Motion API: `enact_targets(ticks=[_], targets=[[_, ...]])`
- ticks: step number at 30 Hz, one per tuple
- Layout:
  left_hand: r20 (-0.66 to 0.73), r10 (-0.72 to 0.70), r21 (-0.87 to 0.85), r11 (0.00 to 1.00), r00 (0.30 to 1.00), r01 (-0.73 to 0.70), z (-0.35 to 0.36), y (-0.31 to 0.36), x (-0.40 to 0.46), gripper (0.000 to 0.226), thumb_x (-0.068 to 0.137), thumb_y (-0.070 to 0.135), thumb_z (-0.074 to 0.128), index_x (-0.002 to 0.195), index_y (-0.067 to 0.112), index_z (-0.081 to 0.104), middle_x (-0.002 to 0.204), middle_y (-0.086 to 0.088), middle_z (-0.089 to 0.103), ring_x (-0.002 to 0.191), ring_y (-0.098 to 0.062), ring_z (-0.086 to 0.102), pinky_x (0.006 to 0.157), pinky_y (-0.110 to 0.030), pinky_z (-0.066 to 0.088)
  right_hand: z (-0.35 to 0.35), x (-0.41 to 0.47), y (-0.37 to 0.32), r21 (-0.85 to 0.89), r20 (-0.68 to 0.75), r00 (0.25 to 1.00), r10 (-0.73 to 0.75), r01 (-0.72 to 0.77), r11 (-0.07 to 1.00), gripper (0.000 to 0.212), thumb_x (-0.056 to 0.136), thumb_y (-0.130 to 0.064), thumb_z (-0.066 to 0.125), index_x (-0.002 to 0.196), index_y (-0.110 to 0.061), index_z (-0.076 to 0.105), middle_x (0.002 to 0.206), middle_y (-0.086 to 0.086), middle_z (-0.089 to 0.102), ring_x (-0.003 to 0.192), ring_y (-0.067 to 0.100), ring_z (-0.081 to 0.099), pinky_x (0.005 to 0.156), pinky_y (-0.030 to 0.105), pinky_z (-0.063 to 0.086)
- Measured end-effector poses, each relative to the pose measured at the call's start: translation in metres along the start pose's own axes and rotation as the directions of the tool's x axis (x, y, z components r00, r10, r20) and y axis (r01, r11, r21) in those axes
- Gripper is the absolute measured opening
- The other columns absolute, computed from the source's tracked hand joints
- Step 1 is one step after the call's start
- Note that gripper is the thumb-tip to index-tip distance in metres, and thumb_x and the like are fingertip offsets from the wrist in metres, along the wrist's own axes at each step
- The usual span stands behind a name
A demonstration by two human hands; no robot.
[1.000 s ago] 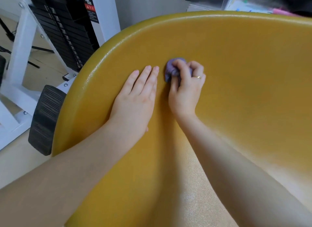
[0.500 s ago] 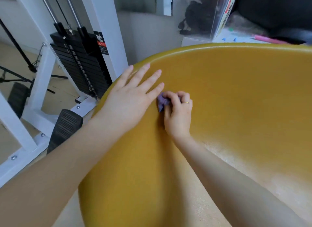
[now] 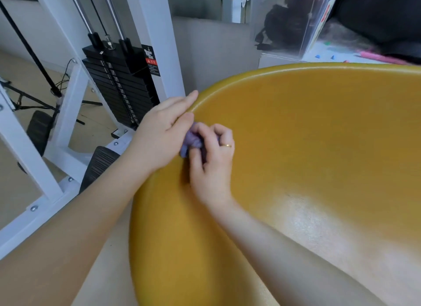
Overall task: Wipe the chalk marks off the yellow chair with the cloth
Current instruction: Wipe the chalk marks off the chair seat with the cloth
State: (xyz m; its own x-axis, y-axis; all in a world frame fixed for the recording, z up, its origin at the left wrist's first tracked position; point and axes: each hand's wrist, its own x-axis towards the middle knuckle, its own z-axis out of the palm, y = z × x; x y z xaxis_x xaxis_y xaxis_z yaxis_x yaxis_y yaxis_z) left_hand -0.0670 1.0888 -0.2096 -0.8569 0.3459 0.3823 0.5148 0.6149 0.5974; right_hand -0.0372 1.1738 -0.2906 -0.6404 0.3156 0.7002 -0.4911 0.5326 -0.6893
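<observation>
The yellow chair [image 3: 307, 146] fills the right and lower part of the head view as a curved shell with a rounded rim. My right hand [image 3: 211, 162], with a ring on one finger, is closed on a bunched purple cloth [image 3: 190, 141] pressed against the shell's inner wall just below the rim. My left hand [image 3: 163, 134] lies over the rim beside it, fingers together and curled around the edge, touching the cloth. I see no chalk marks on the visible yellow surface; the spot under the cloth is hidden.
A white weight machine frame [image 3: 157, 39] with a black weight stack [image 3: 120, 82] stands just left of the chair. A black ribbed foot pad [image 3: 98, 164] lies beneath it. A clear plastic box [image 3: 289, 20] sits on a white surface behind the rim.
My left hand slid from lying flat inside the shell up onto the rim and curled around it. My right hand stayed with the cloth near the rim, and the view shifted upward.
</observation>
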Motion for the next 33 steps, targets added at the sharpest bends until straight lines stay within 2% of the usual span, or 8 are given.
enact_targets(ticks=[5,8,11,17,19,22,27,33], targets=[[0.048,0.011,0.102,0.995,0.999,-0.016,0.001,-0.002,-0.002,0.058,0.086,0.038,0.032,0.141,0.020,0.039,0.140,0.003,0.044,0.122,-0.005,0.039,0.099,-0.009,0.024,-0.011,-0.008,-0.001,0.038,0.146,0.987,-0.061,0.056,0.998,0.024,0.083,-0.013,0.046,0.105,-0.019,0.055,0.098,0.002,0.042,0.091,0.019,0.041,0.085,0.026,0.033],[0.065,0.018,0.177,0.984,0.998,-0.030,0.002,-0.005,-0.004,0.064,0.083,0.046,0.028,0.143,0.024,0.034,0.143,0.003,0.041,0.129,-0.021,0.038,0.106,-0.024,0.025,-0.019,0.038,0.029,-0.086,-0.031,0.999,0.035,-0.037,0.996,0.025,0.080,-0.008,0.049,0.102,-0.011,0.063,0.096,0.017,0.051,0.091,0.030,0.048,0.084,0.034,0.036],[0.081,0.011,0.192,0.981,0.997,-0.026,0.002,-0.006,-0.005,0.058,0.087,0.039,0.029,0.144,0.030,0.029,0.143,0.011,0.038,0.131,-0.016,0.034,0.104,-0.022,0.021,-0.044,0.090,0.064,-0.141,-0.305,0.933,0.191,-0.243,0.960,0.025,0.080,-0.004,0.052,0.101,-0.006,0.065,0.101,0.021,0.052,0.094,0.033,0.049,0.083,0.023,0.030],[0.031,0.023,0.074,0.997,0.999,-0.025,0.002,-0.002,-0.005,0.052,0.088,0.031,0.032,0.140,0.025,0.040,0.126,0.023,0.035,0.112,0.012,0.028,0.088,0.011,0.011,-0.036,0.097,0.062,-0.104,-0.403,0.880,0.254,-0.319,0.942,0.028,0.084,-0.008,0.048,0.108,-0.008,0.062,0.108,0.018,0.049,0.091,0.031,0.051,0.088,0.034,0.040],[0.010,0.033,0.070,0.997,0.999,-0.033,0.001,-0.001,-0.005,0.050,0.089,0.026,0.033,0.138,0.018,0.043,0.126,0.017,0.040,0.112,0.009,0.032,0.091,0.010,0.013,-0.010,0.068,0.035,-0.095,-0.321,0.927,0.195,-0.236,0.967,0.030,0.083,-0.012,0.044,0.106,-0.008,0.062,0.106,0.019,0.052,0.092,0.030,0.051,0.084,0.031,0.036],[0.023,0.041,0.140,0.989,0.999,-0.044,0.001,0.001,-0.005,0.052,0.090,0.032,0.031,0.138,0.017,0.043,0.137,-0.001,0.048,0.122,-0.021,0.045,0.105,-0.019,0.027,0.007,-0.002,-0.001,-0.051,-0.045,0.993,0.110,-0.113,0.992,0.029,0.083,-0.015,0.040,0.109,-0.019,0.053,0.108,0.017,0.052,0.097,0.030,0.049,0.087,0.029,0.032],[0.030,0.033,0.520,0.853,0.999,-0.044,0.007,0.008,-0.011,0.065,0.083,0.042,0.018,0.144,0.022,0.033,0.139,-0.002,0.046,0.106,-0.036,0.049,0.090,-0.047,0.040,-0.016,-0.082,-0.017,0.044,0.287,0.956,-0.056,0.046,0.998,0.025,0.083,-0.013,0.044,0.105,-0.024,0.048,0.110,0.001,0.039,0.092,0.029,0.046,0.082,0.040,0.041],[0.054,-0.028,0.593,0.805,0.998,-0.010,0.006,0.013,-0.011,0.063,0.085,0.032,0.023,0.146,0.019,0.028,0.143,-0.006,0.041,0.105,-0.038,0.048,0.087,-0.048,0.042,-0.023,0.020,0.058,-0.208,-0.031,0.996,0.084,-0.088,0.974,0.027,0.079,-0.014,0.041,0.100,-0.030,0.047,0.106,0.019,0.053,0.085,0.035,0.049,0.079,0.032,0.033]])
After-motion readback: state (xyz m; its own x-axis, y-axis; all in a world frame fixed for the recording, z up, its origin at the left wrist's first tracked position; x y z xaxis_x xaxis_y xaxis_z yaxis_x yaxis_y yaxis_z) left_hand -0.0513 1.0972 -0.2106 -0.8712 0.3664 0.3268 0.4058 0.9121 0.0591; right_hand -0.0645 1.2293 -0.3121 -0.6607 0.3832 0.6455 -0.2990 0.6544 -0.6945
